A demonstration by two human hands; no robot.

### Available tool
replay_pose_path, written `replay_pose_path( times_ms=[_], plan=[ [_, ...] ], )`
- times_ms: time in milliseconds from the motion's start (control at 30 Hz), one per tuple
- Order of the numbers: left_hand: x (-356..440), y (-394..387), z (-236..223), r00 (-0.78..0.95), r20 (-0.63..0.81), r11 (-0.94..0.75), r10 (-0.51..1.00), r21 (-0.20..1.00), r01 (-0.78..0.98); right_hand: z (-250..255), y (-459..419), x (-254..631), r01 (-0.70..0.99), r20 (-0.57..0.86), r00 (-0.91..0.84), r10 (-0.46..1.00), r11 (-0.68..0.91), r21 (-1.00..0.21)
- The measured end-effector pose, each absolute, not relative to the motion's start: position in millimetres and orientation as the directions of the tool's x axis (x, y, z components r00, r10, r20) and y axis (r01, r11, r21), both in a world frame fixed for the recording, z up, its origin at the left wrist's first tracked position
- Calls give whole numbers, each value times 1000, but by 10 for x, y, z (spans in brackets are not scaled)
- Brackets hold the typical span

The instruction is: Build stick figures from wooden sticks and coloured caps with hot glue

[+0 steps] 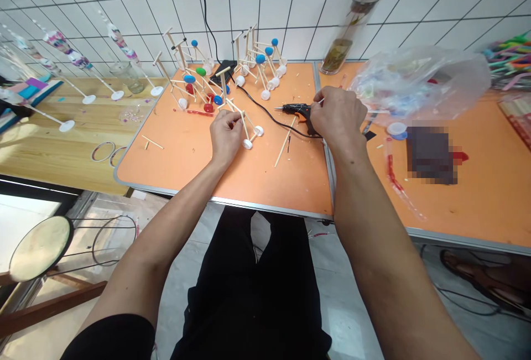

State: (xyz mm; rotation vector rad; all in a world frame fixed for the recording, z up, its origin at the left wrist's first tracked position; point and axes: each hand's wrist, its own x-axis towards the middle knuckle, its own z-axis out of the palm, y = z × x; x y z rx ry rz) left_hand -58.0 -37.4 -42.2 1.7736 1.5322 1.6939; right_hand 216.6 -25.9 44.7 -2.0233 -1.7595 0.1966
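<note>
My left hand (226, 136) is closed in a pinch on a small wooden-stick model (244, 123) with white round wheels, just above the orange table. At the rear end of a black hot glue gun (295, 109), my right hand (340, 114) is closed, and a pale bit shows between thumb and finger. The gun's metal nozzle points left, and its orange trigger stays visible. Behind my left hand stand several similar stick models (259, 67) with blue, red, green and white round parts. A loose wooden stick (284, 147) lies between my hands.
A black cord (265, 108) crosses the table. At the back right stand a glass bottle (350, 28) and a clear plastic bag (418, 83). A red-filled clear strip (394, 175) lies on the right. Decorated sticks on white bases (116, 95) and a stool (40, 249) are left.
</note>
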Motion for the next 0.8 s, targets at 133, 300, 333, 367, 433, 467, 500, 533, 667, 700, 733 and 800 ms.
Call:
replay_pose_path(
  times_ms=[133, 300, 333, 367, 433, 467, 500, 533, 667, 700, 733, 800],
  plan=[
    [-573, -386, -406, -236, 564, -402, 791, 771, 495, 359, -220, 2123, 844, 273, 105, 956, 59, -534],
    [-575, -388, -403, -246, 557, -391, 793, 775, 496, 181, -152, 1951, 741, 404, -71, 912, 320, -590],
    [-576, -389, -402, -246, 557, -390, 793, 775, 497, 159, -156, 1886, 714, 408, -115, 906, 361, -600],
    [-578, -391, -400, -246, 558, -390, 792, 774, 498, 141, -166, 1816, 681, 414, -154, 897, 400, -613],
    [-581, -398, -396, -243, 558, -391, 794, 773, 500, 114, -194, 1678, 606, 426, -224, 876, 468, -644],
    [-582, -402, -393, -240, 557, -391, 795, 773, 500, 103, -207, 1618, 570, 426, -259, 867, 494, -657],
    [-584, -407, -390, -234, 556, -392, 797, 772, 500, 92, -217, 1568, 541, 419, -287, 861, 507, -671],
    [-586, -410, -389, -227, 557, -395, 799, 771, 499, 81, -224, 1527, 518, 410, -309, 858, 513, -684],
    [-595, -411, -391, -204, 567, -417, 798, 764, 493, 35, -216, 1445, 459, 354, -371, 859, 501, -734],
    [-597, -408, -393, -202, 569, -421, 797, 763, 490, 24, -209, 1434, 446, 345, -384, 856, 500, -742],
    [-599, -405, -395, -201, 571, -424, 796, 764, 486, 14, -200, 1423, 434, 341, -396, 852, 501, -748],
    [-599, -399, -398, -201, 571, -427, 796, 766, 481, -3, -182, 1404, 417, 344, -415, 842, 512, -751]
  ],
)
